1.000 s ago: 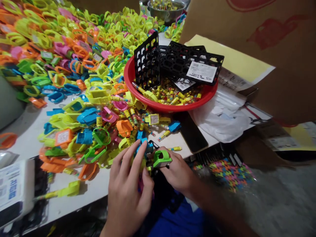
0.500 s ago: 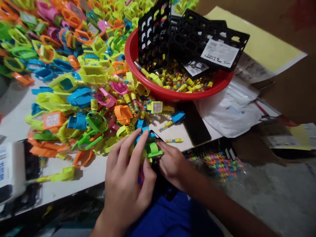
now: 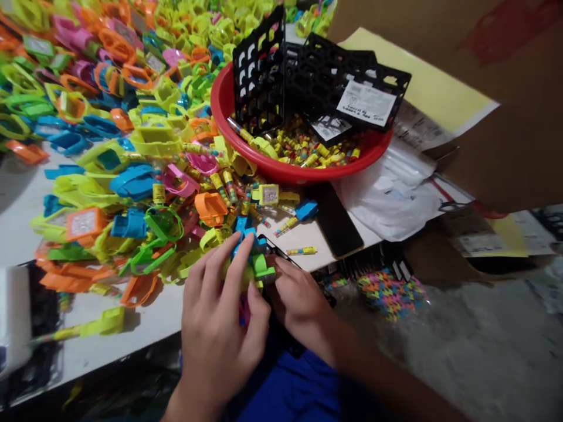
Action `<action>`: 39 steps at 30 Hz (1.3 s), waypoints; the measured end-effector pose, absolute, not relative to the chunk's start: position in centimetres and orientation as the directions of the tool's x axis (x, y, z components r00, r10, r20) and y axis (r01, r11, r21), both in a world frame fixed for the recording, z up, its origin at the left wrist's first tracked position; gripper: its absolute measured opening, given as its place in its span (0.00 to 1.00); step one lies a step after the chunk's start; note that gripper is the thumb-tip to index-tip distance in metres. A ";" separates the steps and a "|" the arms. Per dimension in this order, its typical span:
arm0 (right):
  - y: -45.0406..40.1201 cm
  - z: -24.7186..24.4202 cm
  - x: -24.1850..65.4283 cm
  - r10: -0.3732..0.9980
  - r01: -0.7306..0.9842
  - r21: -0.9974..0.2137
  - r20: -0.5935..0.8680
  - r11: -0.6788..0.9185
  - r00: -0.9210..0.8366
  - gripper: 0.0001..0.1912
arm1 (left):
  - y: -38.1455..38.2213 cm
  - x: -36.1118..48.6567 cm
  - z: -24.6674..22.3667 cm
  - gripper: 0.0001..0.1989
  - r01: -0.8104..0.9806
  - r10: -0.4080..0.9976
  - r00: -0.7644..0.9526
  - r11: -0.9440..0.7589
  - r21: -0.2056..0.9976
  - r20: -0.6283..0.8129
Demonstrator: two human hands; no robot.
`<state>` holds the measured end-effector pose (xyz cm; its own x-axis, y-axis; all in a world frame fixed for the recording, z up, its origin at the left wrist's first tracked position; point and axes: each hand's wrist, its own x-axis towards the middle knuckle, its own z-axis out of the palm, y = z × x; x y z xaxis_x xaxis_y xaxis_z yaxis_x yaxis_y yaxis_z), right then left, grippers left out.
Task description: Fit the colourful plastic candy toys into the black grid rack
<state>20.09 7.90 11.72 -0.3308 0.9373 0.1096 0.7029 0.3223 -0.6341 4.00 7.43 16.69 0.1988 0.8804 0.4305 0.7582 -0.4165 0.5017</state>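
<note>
My left hand (image 3: 220,310) curls over a cluster of plastic toy watches, its fingers closed on them. A green toy watch (image 3: 263,266) shows between my two hands, with blue ones beside it. My right hand (image 3: 299,296) is closed at the right side of the cluster, gripping a black plastic rack (image 3: 284,253) whose thin edge shows there. Most of that rack is hidden by my hands. Just beyond my fingers lie toy watches and small candy tubes; one yellow-labelled candy tube (image 3: 301,251) rests alone near my right hand.
A large pile of bright toy watches (image 3: 132,181) covers the table's left and back. Behind my hands stands a red basin (image 3: 303,174) with candy tubes and black racks (image 3: 259,76). A phone (image 3: 336,223), a plastic bag (image 3: 387,205) and cardboard (image 3: 497,146) are at the right.
The whole view has shifted, so the pile and the basin appear farther left. Both hands stay on the cluster, and more of the black rack's edge shows beside the right hand.
</note>
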 end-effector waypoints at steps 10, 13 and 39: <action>7.7 11.4 25.3 0.983 0.900 -0.404 0.141 0.162 -0.114 0.15 | 7.5 4.0 16.4 0.27 0.761 0.878 0.189 -0.414 0.500 0.440; 8.2 11.0 25.4 0.994 0.917 -0.388 0.083 0.095 -0.068 0.12 | 7.5 3.9 16.4 0.27 0.756 0.874 0.195 -0.423 0.500 0.445; 10.2 8.7 24.8 0.999 0.588 -0.809 -0.038 -0.019 -0.020 0.24 | 8.1 1.5 16.1 0.27 0.805 0.829 0.209 -0.447 0.390 0.518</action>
<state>24.84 10.21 8.73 -0.0199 0.9991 -0.0382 0.5877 -0.0192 -0.8088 1.54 8.11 16.09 0.2095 0.8292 0.5181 0.8048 -0.4472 0.3903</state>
